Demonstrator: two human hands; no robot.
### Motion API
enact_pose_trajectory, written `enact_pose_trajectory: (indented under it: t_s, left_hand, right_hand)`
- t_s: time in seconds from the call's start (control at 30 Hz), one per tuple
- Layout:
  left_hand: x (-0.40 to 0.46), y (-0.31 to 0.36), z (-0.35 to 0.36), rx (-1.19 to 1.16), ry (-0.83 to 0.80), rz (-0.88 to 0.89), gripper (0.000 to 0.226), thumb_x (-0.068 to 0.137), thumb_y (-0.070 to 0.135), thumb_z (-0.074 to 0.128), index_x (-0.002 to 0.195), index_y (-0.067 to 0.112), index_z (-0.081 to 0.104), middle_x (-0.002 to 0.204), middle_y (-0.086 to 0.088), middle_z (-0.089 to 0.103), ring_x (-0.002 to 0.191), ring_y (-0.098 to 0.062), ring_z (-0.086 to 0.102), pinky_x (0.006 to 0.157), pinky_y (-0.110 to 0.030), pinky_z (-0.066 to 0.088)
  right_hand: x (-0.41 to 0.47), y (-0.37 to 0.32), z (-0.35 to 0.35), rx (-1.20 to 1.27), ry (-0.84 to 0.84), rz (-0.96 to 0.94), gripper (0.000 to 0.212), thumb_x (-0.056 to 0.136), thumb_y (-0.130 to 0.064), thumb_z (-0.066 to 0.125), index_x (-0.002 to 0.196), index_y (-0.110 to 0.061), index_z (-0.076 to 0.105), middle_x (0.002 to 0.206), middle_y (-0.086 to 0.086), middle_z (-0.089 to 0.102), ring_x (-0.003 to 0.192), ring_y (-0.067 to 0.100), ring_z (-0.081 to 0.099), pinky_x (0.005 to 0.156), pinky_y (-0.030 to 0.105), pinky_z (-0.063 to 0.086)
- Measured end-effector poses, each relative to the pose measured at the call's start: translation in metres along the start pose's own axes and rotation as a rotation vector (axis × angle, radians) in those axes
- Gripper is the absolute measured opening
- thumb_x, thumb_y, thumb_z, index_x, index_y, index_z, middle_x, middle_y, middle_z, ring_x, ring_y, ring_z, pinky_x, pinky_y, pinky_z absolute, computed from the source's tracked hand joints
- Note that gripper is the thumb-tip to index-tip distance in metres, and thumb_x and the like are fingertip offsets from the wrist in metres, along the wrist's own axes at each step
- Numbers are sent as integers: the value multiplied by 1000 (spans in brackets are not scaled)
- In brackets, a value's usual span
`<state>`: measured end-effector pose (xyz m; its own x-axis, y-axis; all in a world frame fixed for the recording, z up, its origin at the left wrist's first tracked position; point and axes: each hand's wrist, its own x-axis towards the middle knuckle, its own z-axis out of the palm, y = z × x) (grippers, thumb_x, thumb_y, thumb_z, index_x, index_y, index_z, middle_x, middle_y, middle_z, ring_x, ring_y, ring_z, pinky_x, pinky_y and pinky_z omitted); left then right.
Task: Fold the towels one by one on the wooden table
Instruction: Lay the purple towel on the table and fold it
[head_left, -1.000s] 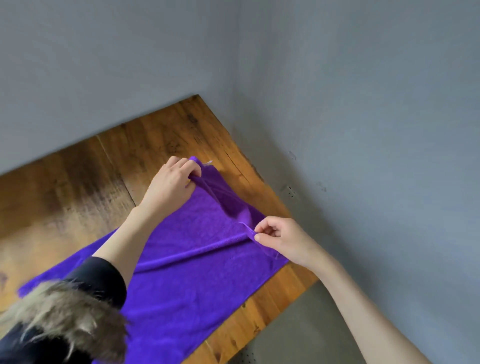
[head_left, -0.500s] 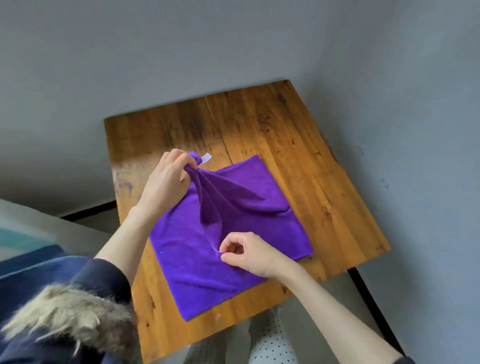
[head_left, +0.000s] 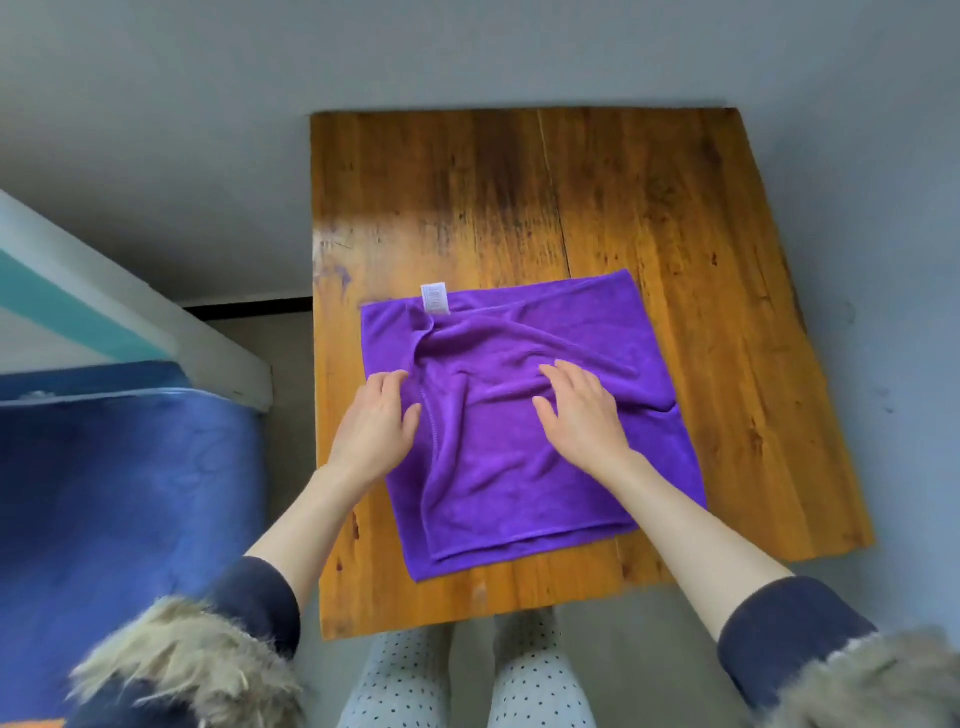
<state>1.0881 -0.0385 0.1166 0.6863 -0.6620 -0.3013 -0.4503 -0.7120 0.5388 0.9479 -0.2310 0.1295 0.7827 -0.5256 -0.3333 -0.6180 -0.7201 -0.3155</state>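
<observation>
A: Head view, and the purple towel (head_left: 524, 415) lies folded once on the wooden table (head_left: 675, 234), white label (head_left: 435, 299) at its far edge.

B: Both palms flat, nothing gripped: left hand (head_left: 376, 428) on the left edge, right hand (head_left: 579, 410) mid-cloth.

A: Soft, light, rumpled (it'll drag). I'd pinch the corners for the next fold.
</observation>
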Motion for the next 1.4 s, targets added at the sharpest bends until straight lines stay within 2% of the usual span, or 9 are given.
enact_pose_trajectory:
  t_s: [0.2,0.53,0.7,0.77,0.87,0.93,1.0,1.2,1.4]
  left_hand:
    - [6,3,20,101,4,-15,51,93,22,50,137,-2,38,142,-21,37,130,-35,34,109,-38,28]
    - [73,51,26,186,-37,-32,54,93,29,51,137,0,38,148,-20,29,138,-33,24,113,-41,20]
    - [115,104,46,228,-117,12,47,93,22,47,136,6,37,153,-10,21,143,-28,11,113,-52,15]
    - [127,123,57,233,-171,86,44,93,15,45,136,8,38,155,-6,18,145,-26,8,113,-53,13]
    - [133,144,71,200,-238,174,43,93,6,39,136,11,42,155,-3,19,145,-23,9,115,-52,12]
    - [127,145,73,143,-161,192,43,90,1,41,132,11,48,149,-6,33,141,-25,23,113,-49,19]
    - [116,137,70,86,-17,155,45,85,-5,45,126,9,54,134,-9,49,126,-30,42,103,-44,32]
    - [82,89,47,169,123,-97,29,88,6,53,115,11,59,110,-13,52,103,-33,45,80,-42,36]
    - [68,62,34,194,129,-274,28,86,30,63,107,11,60,107,-15,48,102,-34,42,84,-45,39]
  right_hand:
    - [54,38,-5,-138,-104,50,55,99,-41,33,147,-18,24,157,7,12,144,26,12,113,47,23]
    - [21,80,-20,-242,-116,136,51,97,-42,37,139,-13,35,140,11,35,125,30,38,86,41,47]
    - [16,115,-49,-224,-444,186,44,96,-45,37,118,-10,53,117,12,53,104,34,57,85,38,46]
    - [23,123,-64,-42,-608,286,44,95,-44,39,101,-7,62,99,15,66,85,32,66,78,35,53]
    - [44,136,-82,268,-362,362,27,93,-31,50,88,-8,62,91,18,68,80,33,68,78,41,55]
    - [67,142,-90,207,-57,242,22,92,-22,53,111,-11,59,108,15,60,98,32,60,86,40,48]
    - [89,140,-94,119,63,55,38,90,-14,54,128,-13,50,122,12,49,111,31,48,91,39,41]
    - [137,117,-85,-209,-29,-204,46,89,-9,50,134,-20,47,144,9,33,133,27,27,101,47,29]
    - [159,117,-87,-8,58,-198,18,90,-15,53,100,-11,67,114,9,59,110,27,48,88,36,36]
